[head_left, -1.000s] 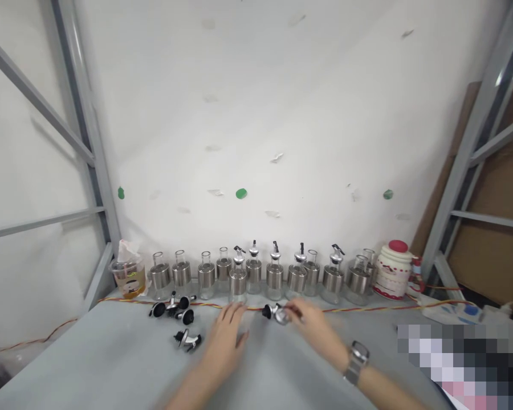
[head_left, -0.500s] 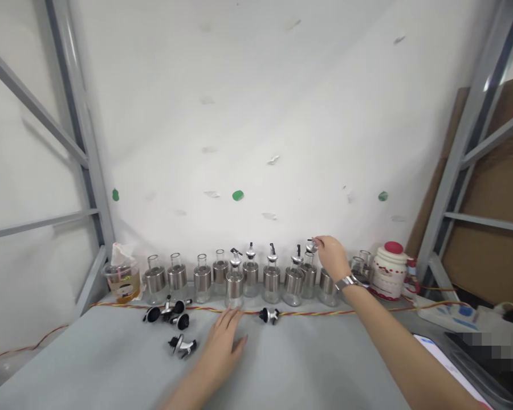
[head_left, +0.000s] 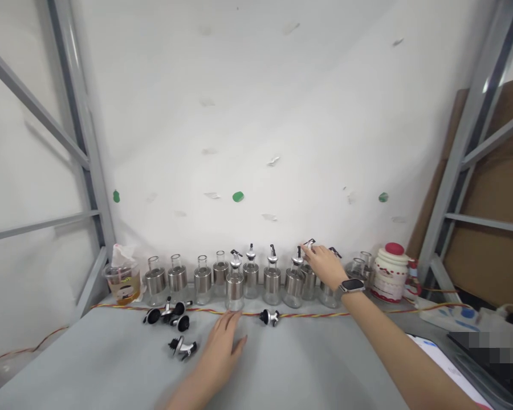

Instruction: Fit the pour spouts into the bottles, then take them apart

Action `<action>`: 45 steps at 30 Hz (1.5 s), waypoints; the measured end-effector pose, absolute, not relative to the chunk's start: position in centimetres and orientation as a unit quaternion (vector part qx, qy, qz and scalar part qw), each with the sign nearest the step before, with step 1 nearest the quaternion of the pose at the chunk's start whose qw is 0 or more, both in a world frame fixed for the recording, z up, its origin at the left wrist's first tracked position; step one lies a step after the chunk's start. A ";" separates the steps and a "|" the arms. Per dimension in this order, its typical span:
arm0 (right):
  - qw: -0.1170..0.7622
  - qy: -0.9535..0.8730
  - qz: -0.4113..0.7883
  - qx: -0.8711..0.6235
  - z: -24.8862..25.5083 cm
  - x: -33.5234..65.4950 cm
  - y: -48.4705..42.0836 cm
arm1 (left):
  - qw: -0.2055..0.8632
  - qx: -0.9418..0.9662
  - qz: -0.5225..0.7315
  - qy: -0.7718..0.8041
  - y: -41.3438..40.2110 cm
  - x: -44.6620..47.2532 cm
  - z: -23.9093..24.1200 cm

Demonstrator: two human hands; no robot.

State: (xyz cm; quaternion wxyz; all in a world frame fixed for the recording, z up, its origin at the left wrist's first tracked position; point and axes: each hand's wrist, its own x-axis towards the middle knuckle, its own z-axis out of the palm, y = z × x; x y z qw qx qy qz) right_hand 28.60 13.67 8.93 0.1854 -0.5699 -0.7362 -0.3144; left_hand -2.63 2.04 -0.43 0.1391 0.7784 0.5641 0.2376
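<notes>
My left hand (head_left: 222, 344) rests open on the grey tabletop, fingers stretched toward a glass bottle (head_left: 235, 285) with a metal band and a pour spout (head_left: 235, 260). Farther right and back, my right hand (head_left: 326, 266) has its fingers closed around a pour spout (head_left: 310, 243) on a rear bottle (head_left: 309, 283); the thumb is hidden. Just left of those fingers stands another spouted bottle (head_left: 294, 285). One loose pour spout (head_left: 269, 317) lies between my hands. Several more spouts (head_left: 182, 346) lie left of my left hand.
Open-necked bottles (head_left: 155, 280) stand at the left, beside a plastic cup (head_left: 123, 283). At the right are a white jar with a red lid (head_left: 389, 273), a power strip (head_left: 448, 313) and a phone (head_left: 444, 364). A twisted red-yellow wire (head_left: 325, 314) crosses the table.
My right hand has turned at the wrist, and the spout's lever has swung to point up and right. The watch face now shows. My left hand has stayed in place.
</notes>
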 end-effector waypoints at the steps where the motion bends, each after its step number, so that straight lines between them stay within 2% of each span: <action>1: 0.189 -0.735 -0.319 -0.568 8.6 28.6 13.6 | 0.140 0.778 0.239 0.563 2.1 -2.6 -0.5; 9: 0.230 -0.724 -0.337 -0.556 7.1 29.5 13.7 | 0.145 0.775 0.243 0.565 2.0 -2.7 -0.4; 20: 0.243 -0.712 -0.361 -0.551 5.9 28.6 12.8 | 0.126 0.777 0.253 0.562 1.7 -2.7 -0.2; 24: 0.255 -0.706 -0.371 -0.547 5.7 28.2 10.3 | 0.075 0.783 0.237 0.570 1.7 -2.5 0.2; 27: 0.332 -0.669 -0.357 -0.560 4.4 26.5 7.2 | -0.017 0.737 0.198 0.646 1.6 -2.9 1.4; 29: 0.354 -0.705 -0.310 -0.531 3.0 24.4 5.2 | -0.095 0.674 0.164 0.714 1.3 -3.8 2.4; 32: 0.275 -0.812 -0.179 -0.483 0.9 20.5 3.3 | -0.154 0.605 0.114 0.773 0.7 -5.6 3.7; 36: 0.248 -0.796 -0.102 -0.543 -0.1 16.4 3.1 | -0.068 0.574 0.041 0.815 0.3 -6.9 4.0; 40: 0.246 -0.775 -0.055 -0.580 0.2 15.1 3.8 | -0.045 0.616 0.045 0.785 0.3 -6.0 2.9; 45: 0.280 -0.764 0.174 -0.555 0.1 15.5 4.1 | 0.001 0.683 0.068 0.727 0.9 -4.7 1.6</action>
